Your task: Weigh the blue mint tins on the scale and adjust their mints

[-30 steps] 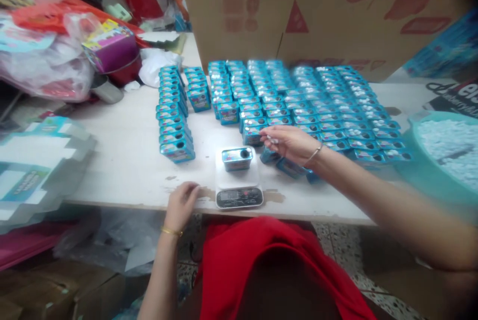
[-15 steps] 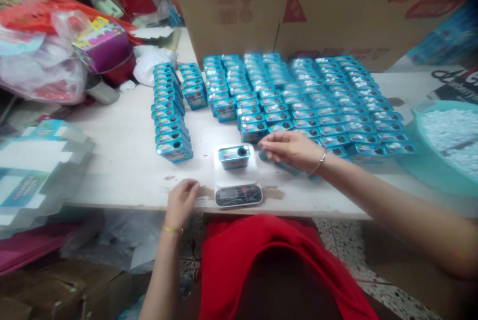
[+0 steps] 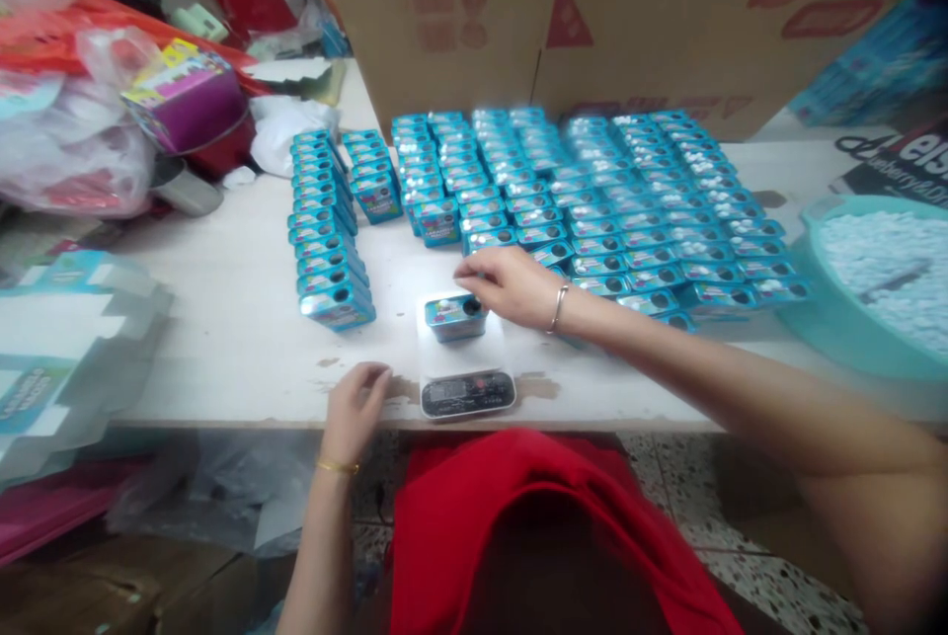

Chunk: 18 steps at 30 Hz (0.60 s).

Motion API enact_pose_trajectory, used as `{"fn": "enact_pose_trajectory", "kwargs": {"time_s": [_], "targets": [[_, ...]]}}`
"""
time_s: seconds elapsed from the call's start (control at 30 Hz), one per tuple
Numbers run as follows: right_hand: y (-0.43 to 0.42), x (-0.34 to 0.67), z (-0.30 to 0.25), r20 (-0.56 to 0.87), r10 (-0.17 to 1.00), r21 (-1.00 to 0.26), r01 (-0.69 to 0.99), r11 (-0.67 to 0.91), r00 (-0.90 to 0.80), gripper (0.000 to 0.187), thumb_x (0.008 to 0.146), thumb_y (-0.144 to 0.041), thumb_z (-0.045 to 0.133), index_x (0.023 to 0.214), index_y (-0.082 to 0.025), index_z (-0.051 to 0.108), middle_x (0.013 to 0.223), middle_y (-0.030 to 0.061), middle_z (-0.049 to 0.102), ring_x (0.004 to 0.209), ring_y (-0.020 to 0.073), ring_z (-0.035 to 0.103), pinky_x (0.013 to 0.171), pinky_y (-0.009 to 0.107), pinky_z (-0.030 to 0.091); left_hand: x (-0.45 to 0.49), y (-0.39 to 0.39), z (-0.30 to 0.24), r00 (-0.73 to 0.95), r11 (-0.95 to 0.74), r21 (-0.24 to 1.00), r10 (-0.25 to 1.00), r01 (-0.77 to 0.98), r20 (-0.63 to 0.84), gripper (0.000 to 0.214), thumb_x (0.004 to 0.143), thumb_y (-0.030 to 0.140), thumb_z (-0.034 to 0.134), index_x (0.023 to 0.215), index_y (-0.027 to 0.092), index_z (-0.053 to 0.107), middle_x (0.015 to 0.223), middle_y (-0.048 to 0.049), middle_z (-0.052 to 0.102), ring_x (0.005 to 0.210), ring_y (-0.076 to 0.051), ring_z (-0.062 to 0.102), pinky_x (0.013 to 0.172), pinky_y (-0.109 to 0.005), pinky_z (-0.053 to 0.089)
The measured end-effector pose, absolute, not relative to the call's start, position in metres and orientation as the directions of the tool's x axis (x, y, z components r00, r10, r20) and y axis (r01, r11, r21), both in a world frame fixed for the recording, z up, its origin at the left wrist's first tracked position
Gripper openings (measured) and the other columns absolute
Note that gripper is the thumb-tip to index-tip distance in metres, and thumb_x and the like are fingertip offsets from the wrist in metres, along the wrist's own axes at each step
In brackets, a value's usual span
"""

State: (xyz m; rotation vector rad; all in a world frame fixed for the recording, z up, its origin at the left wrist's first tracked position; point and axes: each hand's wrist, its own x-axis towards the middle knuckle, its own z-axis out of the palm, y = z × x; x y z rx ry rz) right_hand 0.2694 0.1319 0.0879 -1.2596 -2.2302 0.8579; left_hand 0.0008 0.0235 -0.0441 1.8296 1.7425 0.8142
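Observation:
A small blue tin (image 3: 454,317) with a dark round spot on its lid stands on a white kitchen scale (image 3: 468,388). Over the tin's back right corner is my right hand (image 3: 511,287), thumb and fingertips pinched together; what they hold, if anything, is too small to make out. My left hand (image 3: 356,410) rests at the table's front edge, left of the scale, loosely curled with the thumb a little apart and nothing visible in it. Rows of similar blue tins (image 3: 592,220) fill the table behind, with a shorter column (image 3: 335,304) at left.
A turquoise basin (image 3: 829,319) of small pale pieces stands at right, with a dark utensil lying in it. A large cardboard box (image 3: 629,33) closes off the back. Flattened blue-white cartons (image 3: 66,349) and plastic bags (image 3: 81,141) crowd the left side.
My right hand has moved left, from beside the rows of tins to above the tin on the scale. My left hand stays by the table edge. The view has shifted slightly.

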Motion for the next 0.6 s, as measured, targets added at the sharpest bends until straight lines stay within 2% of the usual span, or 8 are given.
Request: {"fn": "enact_pose_trajectory", "kwargs": {"time_s": [0.13,0.27,0.33,0.43,0.5,0.6], "targets": [[0.129,0.284,0.077,0.253,0.849,-0.668,0.552,0.500,-0.463,0.019,0.091,-0.016,0.050,0.085,-0.013,0.067,0.086,0.0066,0.065,0.084,0.0169,0.059,0.079,0.031,0.045,0.001,0.022,-0.044,0.003,-0.083,0.707,0.993,0.702,0.114,0.022,0.087,0.038,0.054,0.085,0.018,0.063,0.082,-0.0028,0.067,0.077,-0.015,0.061,0.075,-0.027,0.048],[0.105,0.298,0.054,0.392,0.799,-0.539,0.590,0.601,-0.456,0.026,0.095,-0.026,0.046,0.107,-0.012,0.065,0.104,0.0127,0.061,0.098,0.0218,0.056,0.088,0.037,0.047,0.010,0.027,-0.036,-0.057,-0.132,0.712,0.970,0.690,0.235,0.020,0.088,0.034,0.054,0.092,0.017,0.062,0.087,-0.0041,0.067,0.080,-0.015,0.062,0.078,-0.028,0.049],[0.090,0.301,0.042,0.410,0.790,-0.449,0.652,0.610,-0.456,0.035,0.096,-0.033,0.047,0.120,-0.012,0.059,0.119,0.0159,0.057,0.113,0.0260,0.050,0.095,0.043,0.044,0.018,0.032,-0.028,-0.073,-0.197,0.685,0.936,0.702,0.344,0.020,0.089,0.031,0.054,0.099,0.016,0.062,0.094,-0.0062,0.067,0.085,-0.016,0.062,0.079,-0.029,0.050],[0.075,0.297,0.030,0.388,0.790,-0.345,0.720,0.602,-0.474,0.043,0.095,-0.040,0.048,0.127,-0.013,0.055,0.136,0.0165,0.047,0.130,0.0295,0.037,0.103,0.049,0.038,0.031,0.041,-0.014,-0.022,-0.330,0.612,0.869,0.719,0.494,0.025,0.090,0.027,0.053,0.111,0.016,0.060,0.107,-0.0105,0.064,0.100,-0.019,0.059,0.085,-0.033,0.050],[0.070,0.292,0.026,0.369,0.790,-0.315,0.733,0.602,-0.490,0.043,0.095,-0.041,0.047,0.127,-0.014,0.056,0.140,0.0154,0.044,0.135,0.0297,0.031,0.105,0.051,0.036,0.041,0.047,-0.006,0.042,-0.406,0.553,0.831,0.728,0.554,0.029,0.090,0.025,0.052,0.117,0.017,0.058,0.115,-0.0119,0.061,0.110,-0.021,0.056,0.093,-0.038,0.047],[0.071,0.287,0.025,0.374,0.766,-0.340,0.691,0.638,-0.523,0.041,0.096,-0.041,0.046,0.126,-0.016,0.057,0.141,0.0130,0.044,0.138,0.0282,0.028,0.107,0.050,0.035,0.054,0.053,0.003,0.141,-0.480,0.470,0.795,0.741,0.590,0.034,0.091,0.024,0.051,0.124,0.020,0.055,0.125,-0.0123,0.055,0.118,-0.022,0.051,0.101,-0.042,0.041]]}}
